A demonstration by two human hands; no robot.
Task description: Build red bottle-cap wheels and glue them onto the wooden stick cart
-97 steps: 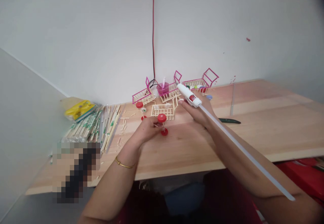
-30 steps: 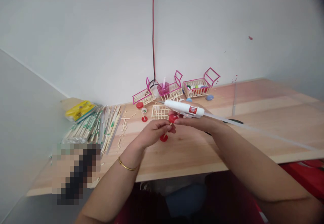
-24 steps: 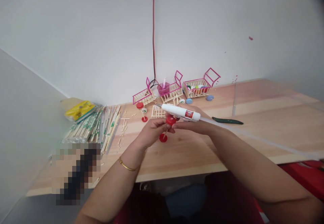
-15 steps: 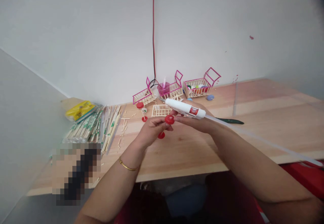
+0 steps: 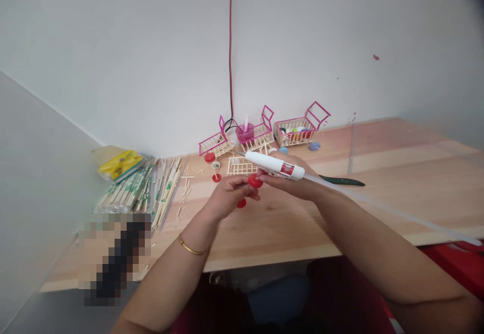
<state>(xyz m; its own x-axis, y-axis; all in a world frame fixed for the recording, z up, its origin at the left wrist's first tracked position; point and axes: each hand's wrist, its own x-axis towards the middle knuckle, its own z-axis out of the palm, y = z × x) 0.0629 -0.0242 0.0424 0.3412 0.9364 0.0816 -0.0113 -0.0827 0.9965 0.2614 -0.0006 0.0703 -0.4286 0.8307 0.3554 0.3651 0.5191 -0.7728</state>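
My left hand (image 5: 227,197) pinches a small axle of a thin stick with a red bottle cap (image 5: 255,181) on top and another red cap (image 5: 241,203) below. My right hand (image 5: 297,180) grips a white glue gun (image 5: 275,165), lying nearly level with its nozzle pointing left. A long clear glue stick (image 5: 393,212) trails from the gun's back over my right forearm. The fingertips of both hands meet at the upper red cap.
On the wooden table (image 5: 378,198) stand three pink-and-wood stick carts (image 5: 298,127), a flat stick grid (image 5: 242,165), another red-cap axle (image 5: 212,165), a pile of wrapped chopsticks (image 5: 139,188), a yellow packet (image 5: 119,163) and a dark tool (image 5: 342,180). A red cable (image 5: 230,47) hangs down the wall.
The glue gun swung from pointing away to lying level with its nozzle to the left, above the upper cap. Both hands have come together at the red cap axle.
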